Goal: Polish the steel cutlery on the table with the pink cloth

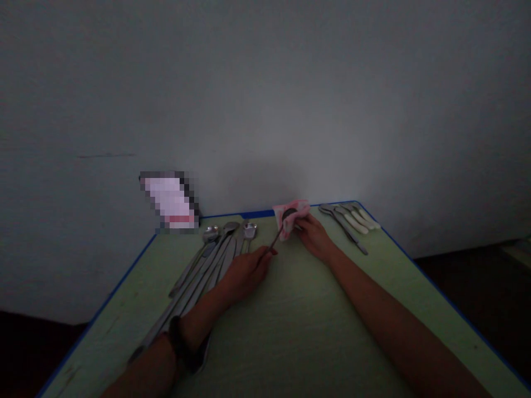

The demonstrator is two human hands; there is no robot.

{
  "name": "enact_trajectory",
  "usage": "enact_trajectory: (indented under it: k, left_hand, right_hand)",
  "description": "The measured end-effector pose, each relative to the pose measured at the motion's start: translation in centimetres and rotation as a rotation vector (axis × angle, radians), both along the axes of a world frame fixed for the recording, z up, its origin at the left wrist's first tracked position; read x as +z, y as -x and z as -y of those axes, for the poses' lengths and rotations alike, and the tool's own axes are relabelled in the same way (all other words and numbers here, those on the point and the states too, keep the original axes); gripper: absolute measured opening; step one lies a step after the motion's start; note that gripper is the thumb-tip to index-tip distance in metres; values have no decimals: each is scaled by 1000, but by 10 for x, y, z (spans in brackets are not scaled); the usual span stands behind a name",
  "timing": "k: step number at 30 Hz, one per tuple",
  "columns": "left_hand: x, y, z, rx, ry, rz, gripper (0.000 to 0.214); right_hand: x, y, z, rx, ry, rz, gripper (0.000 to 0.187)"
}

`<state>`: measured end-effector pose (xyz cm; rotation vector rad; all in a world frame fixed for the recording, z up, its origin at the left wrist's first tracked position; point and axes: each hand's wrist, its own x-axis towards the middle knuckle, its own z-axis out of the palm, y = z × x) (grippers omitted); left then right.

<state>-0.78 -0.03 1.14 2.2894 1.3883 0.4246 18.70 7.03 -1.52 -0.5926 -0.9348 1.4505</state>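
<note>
My left hand (248,272) is closed around the handle of a metal spoon (275,239), which slants up and away to the right. The spoon's bowl lies against a pink and white cloth (302,210). My right hand (314,236) is closed on that cloth, holding it behind and around the bowl; some of its fingers are hidden by the cloth. Left of my left hand, and partly under that forearm, lies a bunch of long-handled metal spoons and ladles (207,260). Right of my right hand rest a metal spoon (346,229) and several pieces of cutlery with white handles (357,220).
The green table (290,331) has a blue edge and its far side meets a grey wall (265,99). At the back left, a phone-like object (170,202), blurred out, leans against the wall. A dark band (178,334) circles my left wrist.
</note>
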Motion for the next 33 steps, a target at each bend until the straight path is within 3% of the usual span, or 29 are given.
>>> enact_trajectory:
  k: [8,21,33]
  left_hand:
    - [0,1,0,-28,6,-28,39]
    - [0,-3,2,-45,-58,-172,37]
    - [-1,-3,3,-34,-43,-150,39]
  right_hand:
    - [1,-5,3,200,3,57,20]
    - [-1,-6,1,147,120,9,23]
    - [0,-4,0,109,54,20,24]
